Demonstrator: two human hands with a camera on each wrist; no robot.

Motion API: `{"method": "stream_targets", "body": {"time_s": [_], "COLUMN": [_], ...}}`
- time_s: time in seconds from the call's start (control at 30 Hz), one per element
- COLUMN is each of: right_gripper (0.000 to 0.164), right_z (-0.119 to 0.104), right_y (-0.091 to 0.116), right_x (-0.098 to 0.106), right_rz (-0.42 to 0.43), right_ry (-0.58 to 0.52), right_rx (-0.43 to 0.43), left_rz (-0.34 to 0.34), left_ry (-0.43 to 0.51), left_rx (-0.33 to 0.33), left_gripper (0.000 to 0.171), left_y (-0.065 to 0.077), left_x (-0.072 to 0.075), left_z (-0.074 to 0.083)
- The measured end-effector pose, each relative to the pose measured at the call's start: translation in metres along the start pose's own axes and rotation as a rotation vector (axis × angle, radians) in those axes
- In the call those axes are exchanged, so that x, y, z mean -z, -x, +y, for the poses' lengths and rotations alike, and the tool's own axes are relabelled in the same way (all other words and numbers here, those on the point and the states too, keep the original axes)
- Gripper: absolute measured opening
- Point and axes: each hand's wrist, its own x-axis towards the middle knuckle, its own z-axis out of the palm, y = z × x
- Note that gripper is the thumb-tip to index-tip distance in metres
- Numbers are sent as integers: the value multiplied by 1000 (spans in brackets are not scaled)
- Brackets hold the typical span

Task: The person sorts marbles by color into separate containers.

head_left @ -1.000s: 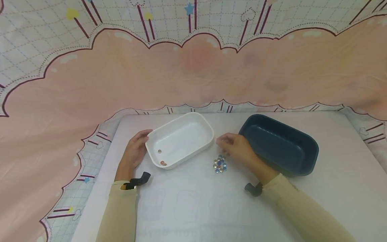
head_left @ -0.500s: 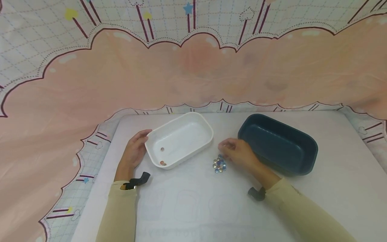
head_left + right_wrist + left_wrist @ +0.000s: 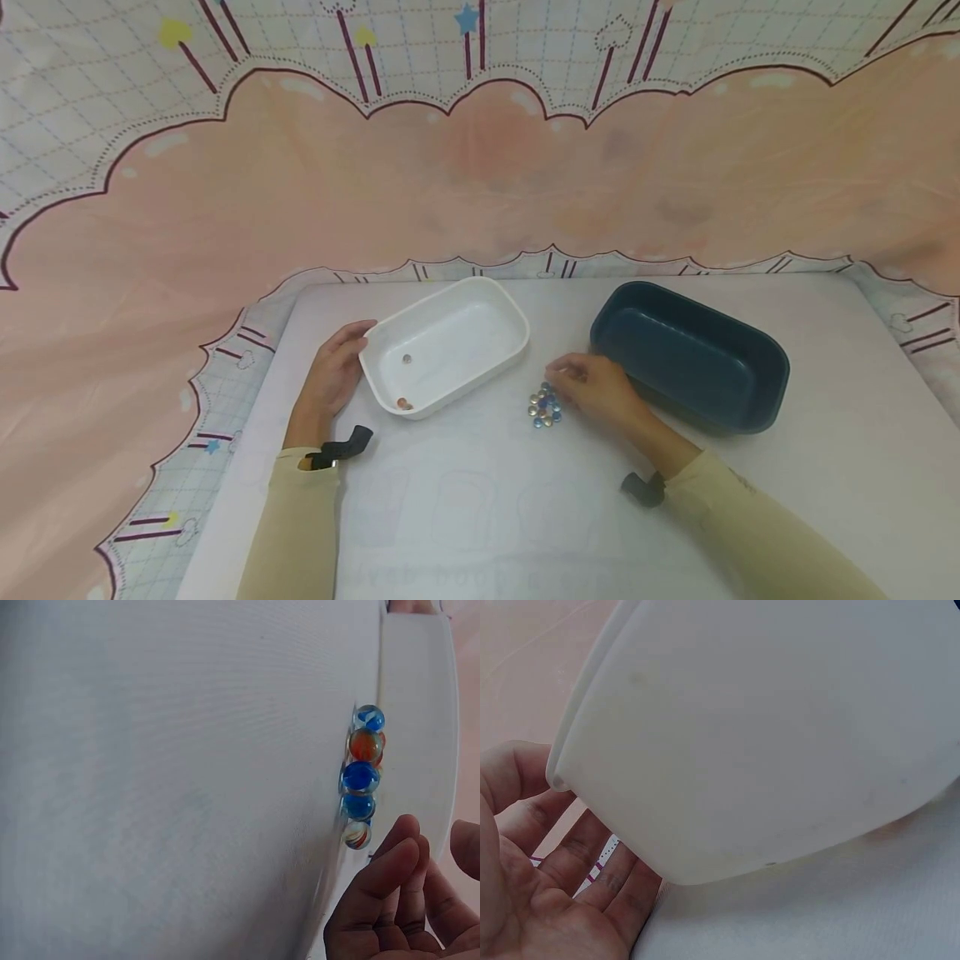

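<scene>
My left hand (image 3: 336, 372) holds the left end of a white rectangular dish (image 3: 468, 390), its fingers at the rim and against the outside wall in the left wrist view. Two orange-brown marbles (image 3: 403, 404) lie in the dish's near left corner, and a single marble (image 3: 407, 359) lies farther in. Just right of the dish, a cluster of glass marbles (image 3: 361, 777), blue, orange and clear swirled, sits on the table. My right hand (image 3: 596, 389) hovers at the cluster's right side, fingers loosely bent and thumb apart, with nothing between them.
A dark blue rectangular dish (image 3: 693, 354) stands to the right, behind my right forearm. A white cover lies over the table (image 3: 480, 508). Behind it hangs a patterned pink cloth (image 3: 480, 192).
My right hand has come down and nearer to me, from beside the white dish to the marble cluster. The single marble has rolled farther into the dish. My left hand stays put.
</scene>
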Motion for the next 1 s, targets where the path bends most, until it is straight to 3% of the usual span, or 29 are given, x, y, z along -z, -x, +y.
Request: {"method": "stream_targets", "body": {"time_s": [0.33, 0.57, 1.0], "right_gripper": [30, 30, 34], "right_z": [4, 8, 9], "right_y": [3, 4, 4], "right_x": [-2, -4, -5], "right_rz": [-1, 1, -57], "right_ry": [46, 88, 117], "right_rx": [-40, -21, -55], "left_rz": [-2, -2, -12], "left_ry": [9, -1, 12], "left_rx": [-5, -14, -30], "left_gripper": [34, 33, 33], "left_y": [0, -1, 0], "left_x": [0, 0, 0], "left_z": [0, -1, 0]}}
